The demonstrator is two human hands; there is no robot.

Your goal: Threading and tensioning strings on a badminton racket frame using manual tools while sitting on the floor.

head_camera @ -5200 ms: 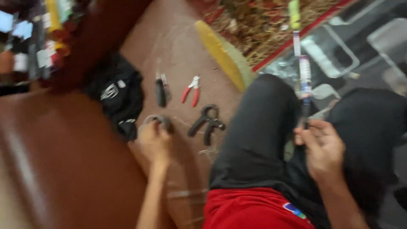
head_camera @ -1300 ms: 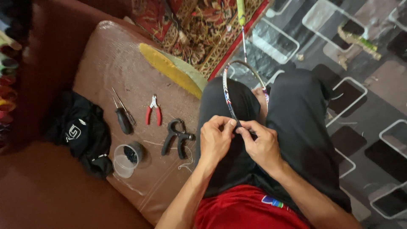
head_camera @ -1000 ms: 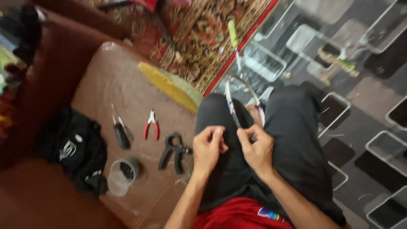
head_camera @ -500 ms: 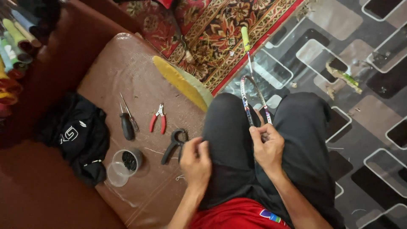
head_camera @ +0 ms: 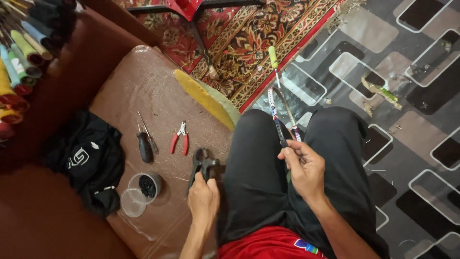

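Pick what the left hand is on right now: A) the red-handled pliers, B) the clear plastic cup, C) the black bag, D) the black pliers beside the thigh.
D: the left hand grips the black pliers on the brown seat, while the red-handled pliers lie apart, untouched.

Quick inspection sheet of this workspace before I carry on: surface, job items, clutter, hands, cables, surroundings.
Surface: brown sofa seat, worn.
Job's things: racket edge-on between the knees; black pliers on the seat.
Clutter: red-handled cutters, black-handled awls, clear tub beside its lid, black bag.
Hands: left hand on the black pliers; right hand fingers pinch the racket frame.
Cables: nothing seen.
Surroundings: patterned rug, tiled floor, grip rolls at left.
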